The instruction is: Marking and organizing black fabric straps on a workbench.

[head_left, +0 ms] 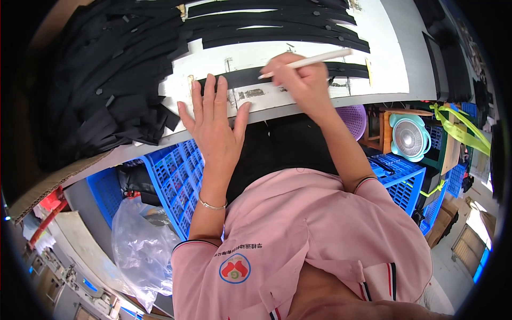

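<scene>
A black fabric strip [242, 79] lies across a white board [392, 66] on the table. Flat on the strip's left end, my left hand [213, 109] has its fingers spread. My right hand [304, 80] is closed round a white marking pen [325, 57], whose tip points down and left at the strip. Whether the tip touches the fabric I cannot tell. Further back on the board lie several more black strips [277, 34], side by side. Dark smudges and drawn lines show on the board beside the near strip.
A large heap of black fabric strips [114, 80] covers the table's left side. Blue plastic crates [173, 176] stand below the table edge, with a clear plastic bag [141, 245] beside them. To the right are a purple basket [352, 120] and a turquoise fan [409, 137].
</scene>
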A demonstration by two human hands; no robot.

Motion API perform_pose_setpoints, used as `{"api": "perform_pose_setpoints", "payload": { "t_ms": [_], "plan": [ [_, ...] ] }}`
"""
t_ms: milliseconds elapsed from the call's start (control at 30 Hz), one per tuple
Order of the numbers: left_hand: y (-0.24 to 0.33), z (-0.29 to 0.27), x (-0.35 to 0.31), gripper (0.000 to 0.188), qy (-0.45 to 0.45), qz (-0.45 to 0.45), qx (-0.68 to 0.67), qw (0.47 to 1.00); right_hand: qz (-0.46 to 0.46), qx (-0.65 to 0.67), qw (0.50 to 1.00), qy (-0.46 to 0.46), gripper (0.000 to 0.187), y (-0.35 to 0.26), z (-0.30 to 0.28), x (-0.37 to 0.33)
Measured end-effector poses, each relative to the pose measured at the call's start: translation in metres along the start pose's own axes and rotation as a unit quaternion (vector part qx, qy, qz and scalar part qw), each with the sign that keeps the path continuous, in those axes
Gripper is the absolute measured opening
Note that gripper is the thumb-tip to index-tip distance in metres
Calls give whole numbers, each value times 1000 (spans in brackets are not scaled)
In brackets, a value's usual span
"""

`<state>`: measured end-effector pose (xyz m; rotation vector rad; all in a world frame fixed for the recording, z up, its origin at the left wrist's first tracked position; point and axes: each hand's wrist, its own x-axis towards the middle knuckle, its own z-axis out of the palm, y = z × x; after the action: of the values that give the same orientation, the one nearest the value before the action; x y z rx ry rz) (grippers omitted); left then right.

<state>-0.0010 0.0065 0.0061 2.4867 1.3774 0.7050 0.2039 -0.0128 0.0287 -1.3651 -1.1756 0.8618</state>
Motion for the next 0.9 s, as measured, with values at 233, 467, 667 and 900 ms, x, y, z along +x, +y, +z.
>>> {"api": "perform_pose_setpoints", "payload": {
  "t_ms": [233,467,667,900],
  "plan": [
    [-2,1,-1,64,2,10,11,1000,21,-104,984,146,25,11,-43,-8],
    [5,0,1,65,-8,4,11,1000,-3,-122,985,122,22,15,-43,-7],
    [47,12,22,51,15,78,-102,992,-13,-145,981,125,24,18,-43,-7],
    [66,40,46,12,64,70,-157,983,-11,-75,991,114,23,20,-47,-9]
  ]
}}
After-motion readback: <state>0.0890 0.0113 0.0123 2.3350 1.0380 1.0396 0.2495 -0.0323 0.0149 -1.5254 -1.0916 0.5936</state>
